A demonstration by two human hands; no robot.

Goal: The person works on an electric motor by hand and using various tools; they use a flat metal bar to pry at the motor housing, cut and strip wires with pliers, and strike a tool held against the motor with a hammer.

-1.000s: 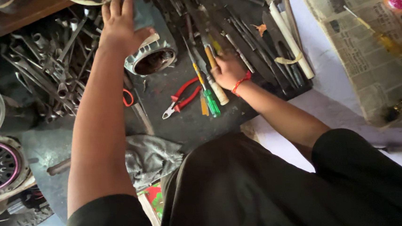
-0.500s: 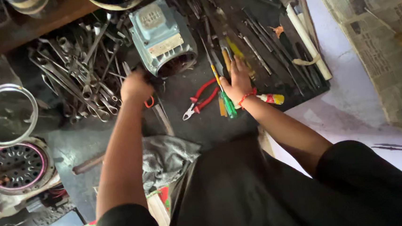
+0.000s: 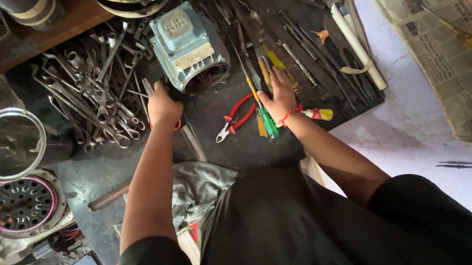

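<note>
Nearest to the camera is the person's dark shirt, and just beyond it a grey rag (image 3: 198,185) lies on the dark mat (image 3: 220,150). From there both arms reach forward over the mat.

The left hand (image 3: 163,105) is closed as a fist around something thin and metal, perhaps a tool handle, beside the pile of spanners (image 3: 92,98). What exactly it grips cannot be told, because the fingers cover it. The hand is just beside the open end of the motor (image 3: 188,47), maybe touching it.

The right hand (image 3: 279,95) lies flat with the fingers a little spread, pressed on the row of tools. Under it and beside it is a green screwdriver (image 3: 265,116). Red pliers (image 3: 235,118) lie between the two hands, not touched.

The motor stands on the mat a little farther, between the hands, with its open end toward the person. Its end cover is off, so the opening work seems already done, but the inside is too dark to see. No tool is lifted yet, so the choosing seems not finished.

Farther away are long files and rods (image 3: 319,60), a white tube (image 3: 354,44) and newspaper (image 3: 435,52) at the right. At the left stand a round fan cover (image 3: 19,203) and a shiny ring (image 3: 7,144). The many loose spanners crowd the left hand.
</note>
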